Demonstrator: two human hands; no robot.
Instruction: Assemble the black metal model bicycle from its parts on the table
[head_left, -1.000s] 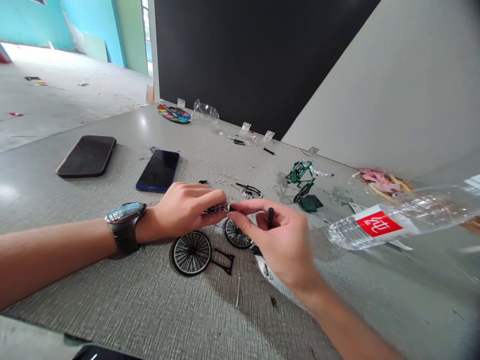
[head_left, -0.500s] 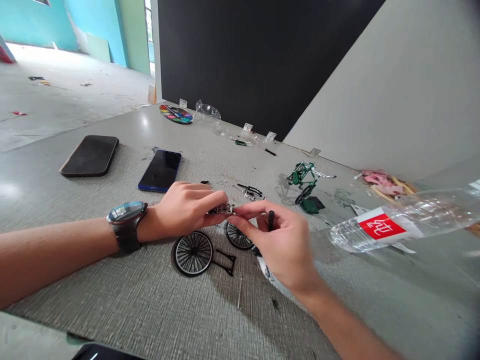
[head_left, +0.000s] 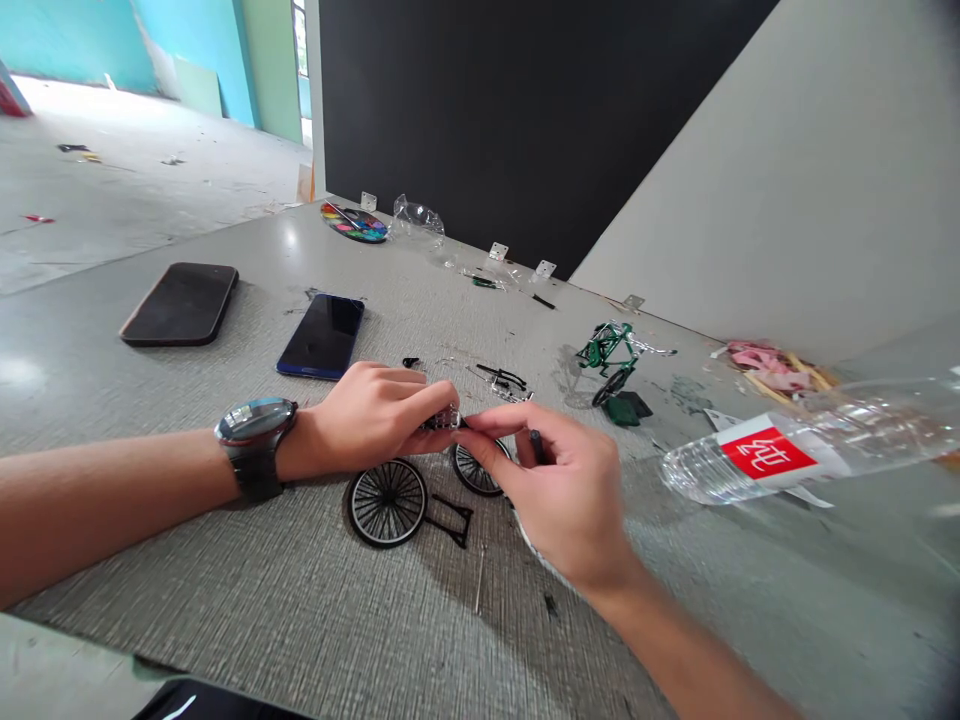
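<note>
We do best bracing the silvery piece [head_left: 448, 419] in our left fingers [head_left: 429, 402], pinching its end gently with our right fingers [head_left: 489, 450].

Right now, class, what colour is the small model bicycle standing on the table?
Green, seen best in the head view.

Grey table [head_left: 300, 600]: 2 dark phones [head_left: 322, 338], 2 spoked wheels [head_left: 388, 503], 1 green model bicycle [head_left: 611, 350], 1 paint palette [head_left: 355, 222].
</note>
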